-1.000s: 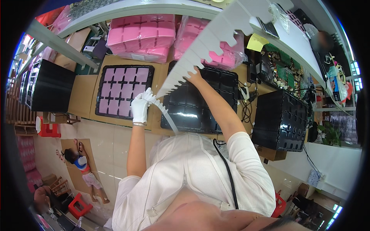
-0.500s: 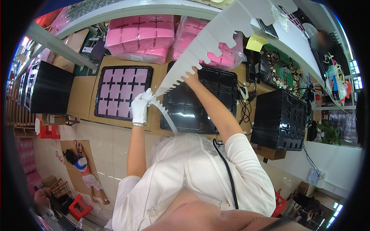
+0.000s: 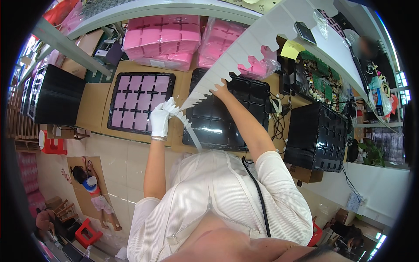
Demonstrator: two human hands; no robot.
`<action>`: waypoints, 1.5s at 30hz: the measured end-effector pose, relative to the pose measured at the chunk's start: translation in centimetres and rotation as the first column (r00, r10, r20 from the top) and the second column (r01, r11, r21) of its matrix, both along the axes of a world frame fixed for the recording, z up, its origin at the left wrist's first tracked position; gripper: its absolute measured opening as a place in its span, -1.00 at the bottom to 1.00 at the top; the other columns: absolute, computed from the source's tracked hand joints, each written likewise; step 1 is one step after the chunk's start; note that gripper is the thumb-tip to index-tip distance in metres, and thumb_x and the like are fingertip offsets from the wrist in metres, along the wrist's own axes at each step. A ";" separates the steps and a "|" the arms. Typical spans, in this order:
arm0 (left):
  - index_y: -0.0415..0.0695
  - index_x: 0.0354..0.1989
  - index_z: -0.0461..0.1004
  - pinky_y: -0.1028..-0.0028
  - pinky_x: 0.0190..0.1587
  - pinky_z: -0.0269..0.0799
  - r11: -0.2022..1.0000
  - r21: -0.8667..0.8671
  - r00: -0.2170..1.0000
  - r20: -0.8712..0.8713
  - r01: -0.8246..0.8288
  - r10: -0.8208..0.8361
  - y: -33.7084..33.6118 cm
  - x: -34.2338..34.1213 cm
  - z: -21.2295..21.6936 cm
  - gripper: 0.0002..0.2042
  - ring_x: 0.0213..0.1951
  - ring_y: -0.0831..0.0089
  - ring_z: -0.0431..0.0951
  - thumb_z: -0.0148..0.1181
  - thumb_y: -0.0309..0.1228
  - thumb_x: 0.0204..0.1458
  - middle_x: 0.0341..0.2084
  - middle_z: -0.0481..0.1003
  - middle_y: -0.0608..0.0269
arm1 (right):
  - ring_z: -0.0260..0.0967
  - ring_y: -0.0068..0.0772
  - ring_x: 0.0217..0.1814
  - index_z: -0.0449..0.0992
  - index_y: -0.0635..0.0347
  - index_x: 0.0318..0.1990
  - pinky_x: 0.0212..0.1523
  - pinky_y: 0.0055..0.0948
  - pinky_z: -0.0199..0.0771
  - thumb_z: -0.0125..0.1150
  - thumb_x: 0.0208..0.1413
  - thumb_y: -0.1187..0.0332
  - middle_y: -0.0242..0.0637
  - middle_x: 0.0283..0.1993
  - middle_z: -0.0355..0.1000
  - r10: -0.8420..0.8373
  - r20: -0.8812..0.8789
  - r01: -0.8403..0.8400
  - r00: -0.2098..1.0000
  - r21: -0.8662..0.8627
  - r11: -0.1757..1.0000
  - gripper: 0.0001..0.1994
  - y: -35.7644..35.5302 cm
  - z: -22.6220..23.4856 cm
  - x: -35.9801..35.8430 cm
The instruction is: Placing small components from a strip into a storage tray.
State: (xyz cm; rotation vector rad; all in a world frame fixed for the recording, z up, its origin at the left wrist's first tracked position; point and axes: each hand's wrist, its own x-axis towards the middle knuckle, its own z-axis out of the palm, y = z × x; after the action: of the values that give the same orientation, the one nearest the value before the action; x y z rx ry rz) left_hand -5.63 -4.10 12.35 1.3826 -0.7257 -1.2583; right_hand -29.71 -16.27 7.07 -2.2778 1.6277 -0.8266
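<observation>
A long white strip with a toothed, notched edge slants down from the upper right and narrows toward the middle. My left hand, in a white glove, pinches its lower part, and the narrow tail curves from there toward my lap. On the notched edge further up, the bare fingers of my right hand close on the strip; the fingertips are partly hidden. Below the strip lies a black plastic tray with moulded compartments. Left of my gloved hand is another black tray holding pink-lilac pieces.
Bagged pink foam blocks line the bench's back. Tall stacks of black trays stand left and right. Cables lie beside the right stack. A phone rests on the shelf. Someone lies on floor cardboard.
My right hand has shifted slightly right and down along the strip's edge. My left hand has moved a little to the right, still pinching the strip.
</observation>
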 end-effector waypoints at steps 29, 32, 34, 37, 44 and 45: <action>-0.30 -0.22 0.49 0.69 -0.46 0.31 1.000 -0.013 1.000 0.001 -0.021 0.021 1.0 -0.8 0.4 -0.81 -0.43 0.60 0.52 -0.03 -0.61 0.03 -0.27 0.56 0.20 | 0.41 -0.26 -0.21 0.50 0.24 -0.37 -0.15 -0.38 0.43 0.23 -0.13 0.44 -0.17 -0.29 0.46 -0.269 0.805 -0.198 0.530 0.425 0.883 -0.87 3.3 1.4 -3.1; -0.39 -0.02 0.34 0.60 -0.31 0.48 0.993 0.052 0.990 0.085 0.109 -0.113 0.9 -1.4 1.9 -0.73 -0.27 0.41 0.58 -0.09 -0.58 0.10 -0.16 0.52 0.05 | 0.41 -0.38 -0.28 0.44 0.31 -0.25 -0.22 -0.49 0.42 0.12 -0.02 0.47 -0.18 -0.28 0.46 -0.459 0.888 -0.480 0.036 0.418 0.771 -0.83 8.2 1.8 -4.8; -0.39 -0.01 0.33 0.56 -0.30 0.50 0.994 -0.042 0.993 -0.053 0.101 -0.103 0.6 -1.6 0.5 -0.72 -0.28 0.40 0.58 -0.06 -0.55 0.11 -0.17 0.52 0.03 | 0.36 -0.49 -0.37 0.48 0.28 -0.26 -0.32 -0.57 0.37 0.12 0.05 0.41 -0.24 -0.32 0.45 -0.532 0.844 -0.619 0.072 0.456 0.640 -0.85 10.8 1.7 -4.7; -0.34 -0.09 0.42 0.50 -0.25 0.53 0.986 -0.163 0.974 -0.213 0.040 -0.075 0.4 -3.0 0.1 -0.76 -0.30 0.42 0.58 0.02 -0.48 0.12 -0.22 0.53 0.04 | 0.19 -0.72 -0.49 0.52 0.24 -0.23 -0.48 -0.67 0.21 0.23 0.04 0.31 -0.40 -0.37 0.45 -0.435 0.756 -0.472 0.489 0.649 0.596 -0.79 14.6 3.5 -0.9; -0.25 -0.13 0.48 0.61 -0.33 0.40 0.995 0.046 0.996 -0.016 0.084 -0.084 -0.2 -5.2 1.2 -0.79 -0.34 0.56 0.51 0.05 -0.43 0.11 -0.28 0.53 0.24 | 0.09 -0.78 -0.60 0.55 0.22 -0.31 -0.60 -0.66 0.08 0.40 -0.13 0.34 -0.51 -0.54 0.37 -0.298 0.828 -0.316 0.475 0.477 0.820 -0.77 16.4 1.0 2.8; -0.20 -0.14 0.49 0.65 -0.35 0.33 0.999 0.006 0.989 -0.144 0.045 -0.043 0.0 -5.4 1.3 -0.78 -0.33 0.65 0.46 0.11 -0.37 0.08 -0.30 0.52 0.37 | 0.09 -0.78 -0.60 0.55 0.22 -0.31 -0.60 -0.66 0.08 0.40 -0.13 0.34 -0.51 -0.54 0.37 -0.299 0.829 -0.316 0.473 0.476 0.821 -0.77 16.3 0.7 2.8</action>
State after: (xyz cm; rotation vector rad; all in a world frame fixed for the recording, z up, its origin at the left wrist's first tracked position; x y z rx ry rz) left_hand -10.98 -4.10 13.67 1.2748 -0.6541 -1.3828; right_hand -26.87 0.06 7.80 -1.0371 1.0832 -1.0584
